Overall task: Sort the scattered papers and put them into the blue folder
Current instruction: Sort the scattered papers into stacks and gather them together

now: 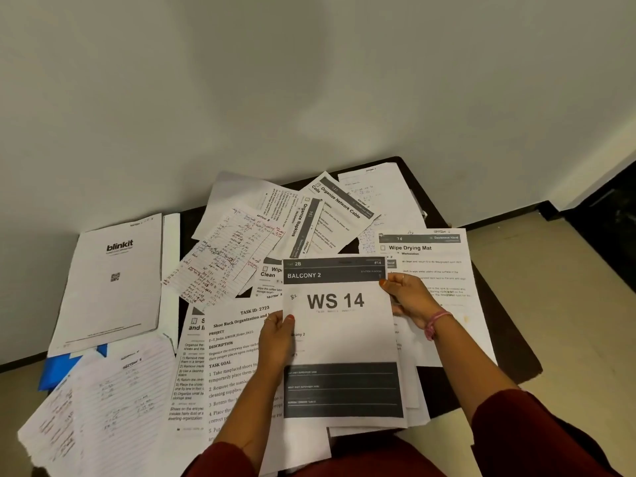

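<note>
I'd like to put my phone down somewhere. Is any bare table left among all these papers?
Little: a dark strip between the blinkit booklet and the handwritten sheet, plus the table's right edge beyond the Wipe Drying Mat sheet. Elsewhere papers overlap.

Two hands, one blue folder, over a dozen papers.

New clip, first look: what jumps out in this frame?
The WS 14 sheet, front and centre, held by the left hand and right hand over the scattered papers on the dark table. At left, the blinkit booklet, with the blue folder peeking out below it.
</note>
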